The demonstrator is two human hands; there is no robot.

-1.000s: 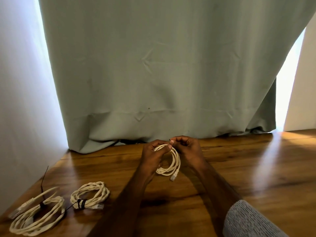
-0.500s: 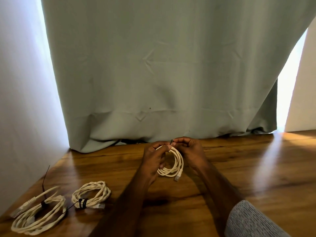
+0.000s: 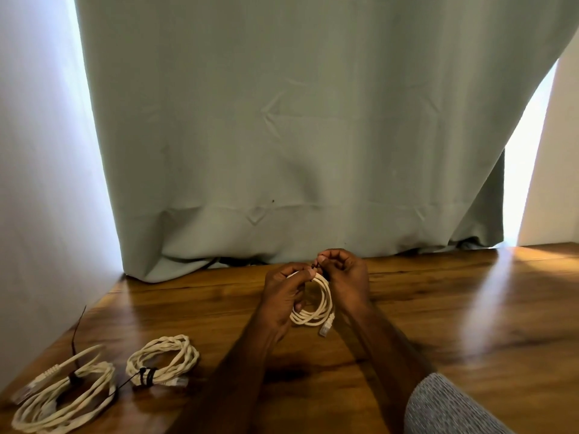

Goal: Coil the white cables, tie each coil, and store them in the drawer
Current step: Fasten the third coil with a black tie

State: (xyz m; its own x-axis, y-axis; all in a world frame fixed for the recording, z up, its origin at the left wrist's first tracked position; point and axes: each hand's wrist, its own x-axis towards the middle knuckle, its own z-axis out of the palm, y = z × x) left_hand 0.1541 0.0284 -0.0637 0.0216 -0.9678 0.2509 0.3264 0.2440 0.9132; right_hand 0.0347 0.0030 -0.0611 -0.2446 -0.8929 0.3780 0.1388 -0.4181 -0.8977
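Note:
A small white cable coil (image 3: 322, 305) hangs upright between both hands above the wooden table (image 3: 454, 308). My left hand (image 3: 283, 292) grips the coil's top left. My right hand (image 3: 344, 277) pinches a thin dark tie (image 3: 315, 265) at the top of the coil. The coil's clear plug dangles at its lower right. Two other white coils lie at the front left: a twisted one (image 3: 163, 360) wrapped with a black tie, and a larger one (image 3: 62, 399), also bound with a dark tie.
A grey-green curtain (image 3: 297, 136) hangs down to the table's back edge. A white wall (image 3: 37, 183) closes off the left side. Bright light falls on the table's right part. No drawer is in view.
Both hands stay at the coil's top with small finger movements. My right hand now pinches the dark tie end slightly higher. The coil hangs a little lower.

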